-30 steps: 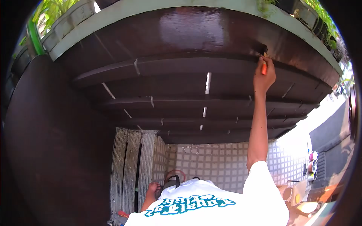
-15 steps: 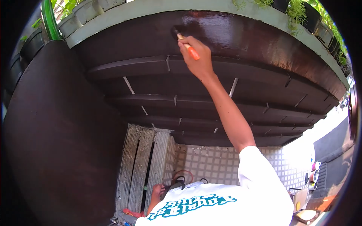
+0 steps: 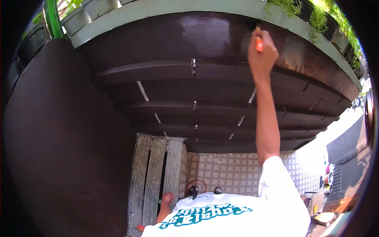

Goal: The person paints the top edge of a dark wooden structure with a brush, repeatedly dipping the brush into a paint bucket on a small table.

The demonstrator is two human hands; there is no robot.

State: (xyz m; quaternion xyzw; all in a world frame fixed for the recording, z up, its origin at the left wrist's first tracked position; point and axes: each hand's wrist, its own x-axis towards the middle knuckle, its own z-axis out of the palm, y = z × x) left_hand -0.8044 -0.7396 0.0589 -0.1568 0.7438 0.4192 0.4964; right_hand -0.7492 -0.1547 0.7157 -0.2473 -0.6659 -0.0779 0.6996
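Note:
My right hand is closed around a paintbrush with an orange handle end. The arm reaches far up, and the brush tip is at the upper band of a dark brown curved wall, just under its pale green ledge. Wet paint shines on the band left of the brush; a duller reddish-brown stretch lies to the right. My left hand is low down, beside a weathered slatted wooden bench, with its fingers curled and nothing visible in them.
Potted plants stand along the pale green ledge. A dark brown side panel rises at left, beside a green post. Below lies a tiled floor. Several cans sit at the right.
My right hand has moved the paintbrush rightward along the upper band. My left hand remains low by the bench. The view has shifted slightly.

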